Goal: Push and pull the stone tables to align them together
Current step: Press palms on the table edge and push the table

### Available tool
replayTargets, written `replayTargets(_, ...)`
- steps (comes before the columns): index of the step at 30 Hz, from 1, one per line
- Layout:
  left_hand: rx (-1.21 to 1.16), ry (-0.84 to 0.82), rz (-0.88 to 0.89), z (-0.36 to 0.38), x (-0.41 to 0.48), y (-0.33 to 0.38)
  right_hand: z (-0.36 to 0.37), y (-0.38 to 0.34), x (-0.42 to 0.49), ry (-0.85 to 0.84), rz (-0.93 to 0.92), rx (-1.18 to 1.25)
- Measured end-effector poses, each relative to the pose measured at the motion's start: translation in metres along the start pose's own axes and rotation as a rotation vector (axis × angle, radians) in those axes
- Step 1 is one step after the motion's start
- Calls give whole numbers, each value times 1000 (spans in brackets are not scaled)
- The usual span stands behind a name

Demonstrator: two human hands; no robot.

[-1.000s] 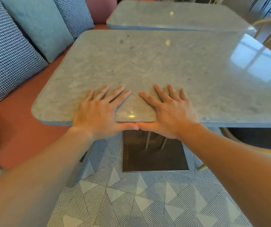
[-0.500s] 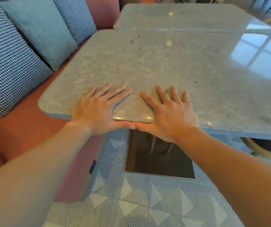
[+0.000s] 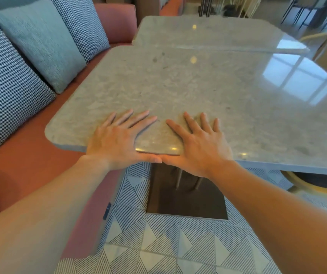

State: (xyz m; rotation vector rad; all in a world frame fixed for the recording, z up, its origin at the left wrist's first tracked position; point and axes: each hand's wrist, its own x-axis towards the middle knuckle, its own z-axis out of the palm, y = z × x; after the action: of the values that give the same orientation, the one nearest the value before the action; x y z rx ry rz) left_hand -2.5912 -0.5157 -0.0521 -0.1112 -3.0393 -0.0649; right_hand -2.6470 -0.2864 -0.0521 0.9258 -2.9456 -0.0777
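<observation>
The near stone table [image 3: 198,86] is a grey marble slab on a dark square base [image 3: 186,202]. My left hand [image 3: 117,141] and my right hand [image 3: 200,147] lie side by side at its front edge, left of centre. On both, the fingers are spread flat on top and the thumbs are tucked against the edge, tips touching. The far stone table [image 3: 208,34] stands behind it, and its near edge meets the near table's far edge. The far table sits offset to the right.
A red sofa [image 3: 20,169] runs along the left, close to the near table's left edge, with patterned and teal cushions [image 3: 40,42] on it. A round yellow chair seat [image 3: 316,186] shows under the table's right side. The floor [image 3: 178,250] has striped geometric tiles.
The near table has slid forward with both hands on it, and the gap to the far table has closed. My hands keep the same hold on the front edge.
</observation>
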Motion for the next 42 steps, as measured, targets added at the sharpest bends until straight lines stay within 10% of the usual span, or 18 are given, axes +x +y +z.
replayTargets(13, -26, -172, 242, 22, 99, 194, -6, 221, -90, -91, 69, -78)
replayTargets(42, -84, -149, 217, 20, 126, 225, 3, 270, -75, 7, -24, -6)
